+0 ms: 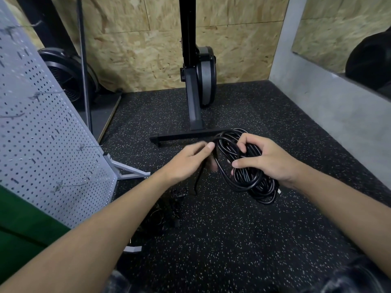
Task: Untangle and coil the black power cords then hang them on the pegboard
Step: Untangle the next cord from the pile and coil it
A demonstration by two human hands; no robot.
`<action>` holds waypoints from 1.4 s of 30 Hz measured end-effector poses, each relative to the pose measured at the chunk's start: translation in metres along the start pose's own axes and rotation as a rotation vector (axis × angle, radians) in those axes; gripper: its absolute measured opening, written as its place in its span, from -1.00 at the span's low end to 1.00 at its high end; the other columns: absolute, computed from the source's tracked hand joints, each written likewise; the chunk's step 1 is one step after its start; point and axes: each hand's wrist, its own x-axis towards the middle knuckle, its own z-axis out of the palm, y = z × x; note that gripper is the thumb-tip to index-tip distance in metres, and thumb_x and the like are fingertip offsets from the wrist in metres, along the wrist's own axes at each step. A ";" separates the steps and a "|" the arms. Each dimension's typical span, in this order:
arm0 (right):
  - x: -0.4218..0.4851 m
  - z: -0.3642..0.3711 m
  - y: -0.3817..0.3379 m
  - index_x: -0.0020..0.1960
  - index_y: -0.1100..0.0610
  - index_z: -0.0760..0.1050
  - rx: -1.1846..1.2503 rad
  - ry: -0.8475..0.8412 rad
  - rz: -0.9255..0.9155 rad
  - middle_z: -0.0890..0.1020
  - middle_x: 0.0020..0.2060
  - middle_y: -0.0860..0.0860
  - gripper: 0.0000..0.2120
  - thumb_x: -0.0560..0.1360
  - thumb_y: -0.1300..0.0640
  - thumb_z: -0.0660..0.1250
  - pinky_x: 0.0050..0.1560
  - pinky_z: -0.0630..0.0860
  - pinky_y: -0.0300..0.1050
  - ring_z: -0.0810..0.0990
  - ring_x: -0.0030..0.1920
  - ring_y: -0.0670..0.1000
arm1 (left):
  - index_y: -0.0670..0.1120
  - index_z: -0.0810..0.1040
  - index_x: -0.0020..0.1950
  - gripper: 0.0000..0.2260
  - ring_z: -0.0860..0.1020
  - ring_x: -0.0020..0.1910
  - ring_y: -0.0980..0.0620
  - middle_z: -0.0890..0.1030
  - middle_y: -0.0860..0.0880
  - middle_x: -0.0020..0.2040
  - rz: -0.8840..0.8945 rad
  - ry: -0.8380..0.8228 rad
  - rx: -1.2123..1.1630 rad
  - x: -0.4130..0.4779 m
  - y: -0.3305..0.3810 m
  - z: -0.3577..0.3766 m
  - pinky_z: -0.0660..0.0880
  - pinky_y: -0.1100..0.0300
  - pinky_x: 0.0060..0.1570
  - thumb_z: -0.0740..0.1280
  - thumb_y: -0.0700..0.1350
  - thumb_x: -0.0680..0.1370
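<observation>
Pegboard (42, 132) blocked the left, machine base (190, 135) the front; speckled floor (232, 229) lay open near the right wall (328, 106).

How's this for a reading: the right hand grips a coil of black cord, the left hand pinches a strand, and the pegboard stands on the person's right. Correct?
Not quite: the head view shows the pegboard on the person's left. The rest holds: the right hand grips the coil of black cord and the left hand pinches a strand.
</observation>
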 end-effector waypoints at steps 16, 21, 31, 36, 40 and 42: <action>0.004 0.001 0.011 -0.12 0.11 0.38 0.001 0.162 -0.033 0.67 -0.12 0.16 -0.68 0.45 0.25 0.55 0.08 0.63 0.28 0.73 -0.09 0.20 | 0.01 0.72 -0.08 -0.80 0.61 -0.19 0.12 0.69 0.09 -0.21 -0.077 0.218 -0.067 0.006 0.022 0.020 0.53 0.17 0.04 0.36 -0.05 0.69; 0.003 0.008 0.010 -0.06 0.14 0.40 0.032 0.095 -0.088 0.70 -0.08 0.11 -0.70 0.48 0.28 0.54 0.00 0.67 0.12 0.74 -0.04 0.21 | -0.03 0.70 0.10 -0.86 0.65 -0.25 0.12 0.72 -0.10 -0.24 -0.085 0.234 -0.293 0.002 0.021 0.024 0.57 0.36 -0.01 0.50 -0.21 0.57; 0.005 0.008 0.010 0.00 0.11 0.44 0.035 0.097 -0.123 0.70 -0.01 0.05 -0.72 0.49 0.26 0.54 0.06 0.65 -0.01 0.71 0.01 0.07 | -0.28 0.68 0.03 -0.86 0.69 -0.32 0.06 0.73 -0.10 -0.20 -0.308 0.232 -0.728 0.003 0.027 0.023 0.66 0.26 -0.29 0.50 -0.41 0.49; 0.006 0.006 0.014 -0.02 0.13 0.45 0.067 0.097 -0.073 0.69 -0.10 -0.05 -0.72 0.47 0.29 0.54 -0.08 0.67 -0.11 0.71 -0.09 -0.02 | -0.26 0.69 -0.06 -0.89 0.72 -0.27 0.02 0.74 -0.13 -0.18 -0.305 0.190 -0.696 0.002 0.027 0.022 0.67 0.27 -0.23 0.51 -0.41 0.47; 0.003 0.006 0.011 -0.01 0.12 0.46 0.063 0.098 -0.072 0.71 -0.06 -0.01 -0.73 0.47 0.26 0.55 -0.05 0.67 -0.09 0.72 -0.06 -0.02 | -0.26 0.65 -0.06 -0.88 0.72 -0.28 0.01 0.72 -0.14 -0.21 -0.292 0.150 -0.703 0.003 0.025 0.021 0.65 0.31 -0.27 0.52 -0.39 0.47; 0.002 0.008 0.010 -0.02 0.08 0.47 0.045 0.092 -0.084 0.71 -0.03 -0.02 -0.73 0.47 0.21 0.57 0.03 0.64 -0.02 0.71 -0.01 -0.01 | -0.25 0.62 -0.07 -0.88 0.72 -0.27 0.01 0.71 -0.13 -0.24 -0.295 0.111 -0.698 0.002 0.023 0.020 0.64 0.32 -0.27 0.52 -0.37 0.47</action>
